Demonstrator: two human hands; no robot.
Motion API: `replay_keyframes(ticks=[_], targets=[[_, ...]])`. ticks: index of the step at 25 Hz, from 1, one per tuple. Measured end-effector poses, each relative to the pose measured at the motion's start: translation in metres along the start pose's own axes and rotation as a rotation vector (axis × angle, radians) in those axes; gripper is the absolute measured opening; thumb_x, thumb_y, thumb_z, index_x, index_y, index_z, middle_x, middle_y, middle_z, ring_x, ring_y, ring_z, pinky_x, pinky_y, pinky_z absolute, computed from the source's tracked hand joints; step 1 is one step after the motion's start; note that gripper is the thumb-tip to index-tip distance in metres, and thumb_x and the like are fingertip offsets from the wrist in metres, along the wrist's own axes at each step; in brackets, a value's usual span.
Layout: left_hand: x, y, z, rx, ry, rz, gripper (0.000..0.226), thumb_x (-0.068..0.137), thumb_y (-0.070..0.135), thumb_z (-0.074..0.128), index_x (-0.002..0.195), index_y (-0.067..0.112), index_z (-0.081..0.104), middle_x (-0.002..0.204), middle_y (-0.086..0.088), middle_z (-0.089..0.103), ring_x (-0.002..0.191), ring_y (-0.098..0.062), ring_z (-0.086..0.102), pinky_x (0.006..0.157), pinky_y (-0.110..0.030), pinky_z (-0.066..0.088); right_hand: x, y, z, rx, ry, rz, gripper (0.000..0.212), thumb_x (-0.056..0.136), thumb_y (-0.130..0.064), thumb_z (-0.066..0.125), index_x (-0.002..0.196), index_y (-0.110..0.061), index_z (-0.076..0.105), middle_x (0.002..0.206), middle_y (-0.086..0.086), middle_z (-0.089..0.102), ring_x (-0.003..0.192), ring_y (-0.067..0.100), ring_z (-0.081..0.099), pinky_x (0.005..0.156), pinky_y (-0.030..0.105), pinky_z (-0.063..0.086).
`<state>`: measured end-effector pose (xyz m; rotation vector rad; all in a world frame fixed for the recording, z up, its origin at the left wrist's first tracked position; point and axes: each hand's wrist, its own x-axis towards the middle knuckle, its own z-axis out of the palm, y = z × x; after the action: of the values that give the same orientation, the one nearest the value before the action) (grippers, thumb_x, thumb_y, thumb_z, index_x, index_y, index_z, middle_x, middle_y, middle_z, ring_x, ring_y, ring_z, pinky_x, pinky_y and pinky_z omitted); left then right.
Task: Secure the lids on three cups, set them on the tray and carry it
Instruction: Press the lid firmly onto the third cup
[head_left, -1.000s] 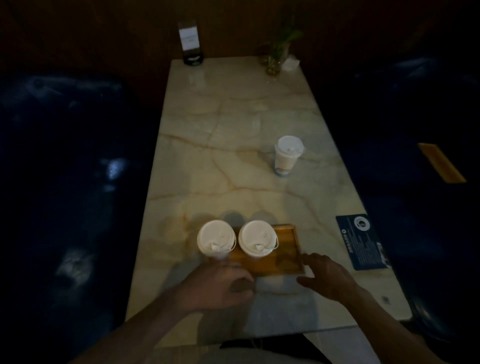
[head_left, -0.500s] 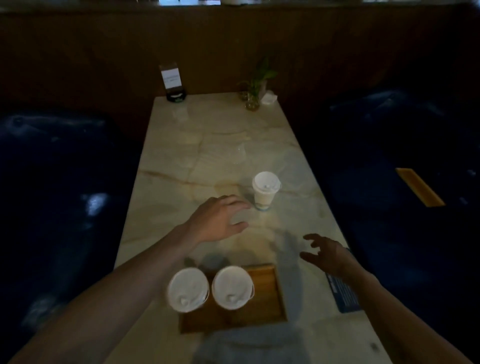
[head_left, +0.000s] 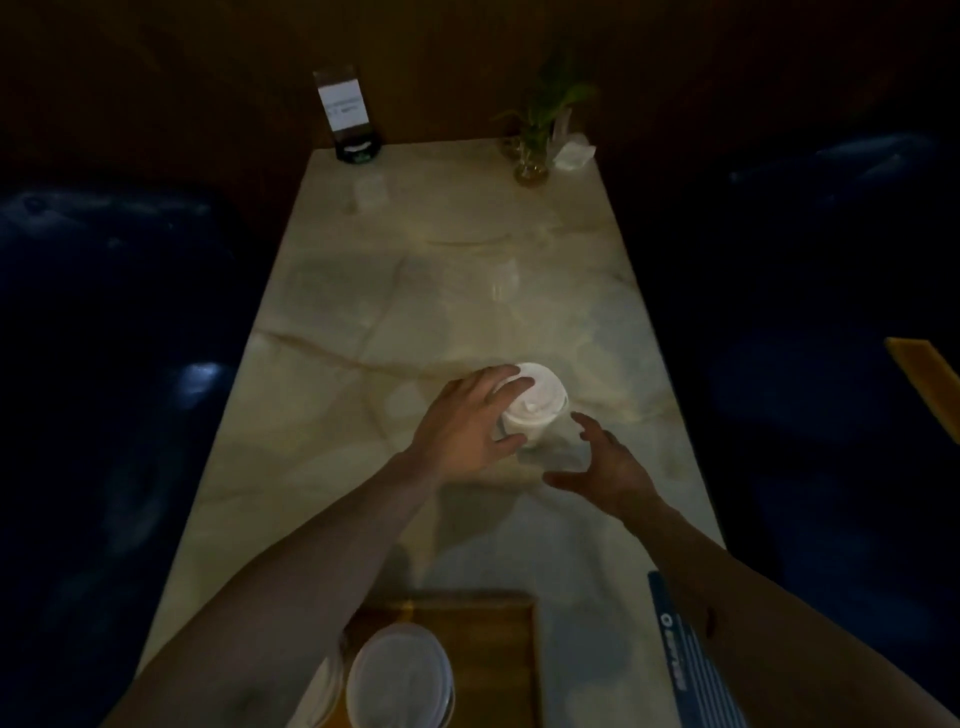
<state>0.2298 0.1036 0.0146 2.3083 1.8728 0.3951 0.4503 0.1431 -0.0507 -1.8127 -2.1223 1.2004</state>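
Note:
A white lidded cup (head_left: 537, 402) stands alone at the middle of the marble table (head_left: 447, 270). My left hand (head_left: 467, 426) wraps its left side, fingers over the lid's rim and thumb against the cup wall. My right hand (head_left: 605, 467) hovers just right of the cup, fingers spread, not touching it. Near the front edge lies a wooden tray (head_left: 498, 644). One lidded cup (head_left: 400, 680) stands on its left part. A second lidded cup (head_left: 324, 691) beside it is mostly hidden by my left forearm.
At the table's far end stand a sign holder (head_left: 349, 117), a small plant in a glass (head_left: 540, 140) and a tissue holder (head_left: 574, 153). A blue card (head_left: 691, 660) lies at the front right. Dark blue seats flank both long sides.
Both hands reached forward from the tray to the lone cup. My left hand has taken hold of it; my right hand has come up beside it. The view tilted forward.

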Motion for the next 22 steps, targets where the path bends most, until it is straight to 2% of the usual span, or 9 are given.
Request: replay_keyframes(ticks=[4,7,10,12,15,19,20,22], targets=[[0.001,-0.001,0.020,-0.041,0.091,0.016,0.054,0.085,0.048,0.066,0.133,0.025,0.058,0.144,0.002,0.053,0.132,-0.020,0.052,0.103,-0.037,0.047,0.034,-0.002,0.009,0.252,-0.033,-0.109,0.113,0.052,-0.026,0.096,0.147,-0.030,0.036,0.140,-0.002,0.056,0.127,0.021,0.055,0.103,0.039,0.048],[0.000,-0.001,0.031,-0.043,0.154,0.000,0.048,0.087,0.050,0.063,0.127,0.025,0.062,0.140,0.004,0.057,0.133,-0.018,0.050,0.106,-0.034,0.042,0.048,-0.006,0.016,0.448,-0.009,-0.167,0.098,0.050,-0.009,0.096,0.131,-0.035,0.047,0.125,-0.013,0.063,0.117,0.010,0.059,0.102,0.034,0.050],[-0.002,0.001,0.039,-0.038,0.174,-0.018,0.043,0.087,0.046,0.066,0.126,0.027,0.059,0.140,0.006,0.055,0.136,-0.014,0.044,0.106,-0.029,0.036,0.053,-0.013,0.025,0.566,-0.001,-0.169,0.087,0.057,0.000,0.091,0.129,-0.031,0.051,0.133,0.001,0.062,0.122,0.017,0.058,0.106,0.042,0.048],[-0.003,0.000,0.041,-0.032,0.165,-0.033,0.041,0.088,0.041,0.068,0.126,0.028,0.058,0.141,0.008,0.054,0.137,-0.013,0.042,0.105,-0.030,0.038,0.056,-0.014,0.028,0.620,-0.010,-0.152,0.086,0.061,-0.001,0.090,0.136,-0.020,0.053,0.134,0.001,0.063,0.124,0.021,0.059,0.105,0.043,0.049],[-0.003,0.001,0.038,-0.041,0.182,-0.051,0.037,0.089,0.036,0.070,0.124,0.028,0.062,0.139,0.008,0.057,0.135,-0.013,0.045,0.104,-0.031,0.042,0.054,-0.016,0.028,0.574,0.020,-0.147,0.087,0.061,-0.009,0.092,0.138,-0.024,0.054,0.125,-0.010,0.064,0.116,0.009,0.060,0.094,0.020,0.047],[-0.003,0.009,0.021,-0.090,0.208,-0.037,0.037,0.085,0.031,0.073,0.120,0.026,0.066,0.135,0.007,0.060,0.132,-0.015,0.051,0.103,-0.034,0.046,0.041,-0.024,0.018,0.578,0.048,-0.177,0.081,0.063,-0.010,0.091,0.132,-0.031,0.054,0.120,-0.014,0.063,0.110,-0.001,0.058,0.088,0.004,0.045],[-0.003,0.012,0.015,-0.111,0.227,-0.037,0.036,0.085,0.029,0.073,0.120,0.026,0.066,0.134,0.007,0.061,0.131,-0.015,0.052,0.103,-0.036,0.048,0.035,-0.028,0.014,0.574,0.057,-0.182,0.080,0.062,-0.013,0.091,0.130,-0.035,0.053,0.118,-0.015,0.064,0.108,0.001,0.059,0.084,0.003,0.045],[-0.004,0.022,0.001,-0.197,0.286,-0.058,0.036,0.084,0.024,0.072,0.120,0.023,0.067,0.133,0.006,0.061,0.129,-0.015,0.054,0.101,-0.039,0.050,0.019,-0.037,0.005,0.579,0.087,-0.198,0.075,0.062,-0.028,0.089,0.126,-0.041,0.051,0.116,-0.015,0.064,0.104,0.006,0.062,0.082,0.010,0.045]])
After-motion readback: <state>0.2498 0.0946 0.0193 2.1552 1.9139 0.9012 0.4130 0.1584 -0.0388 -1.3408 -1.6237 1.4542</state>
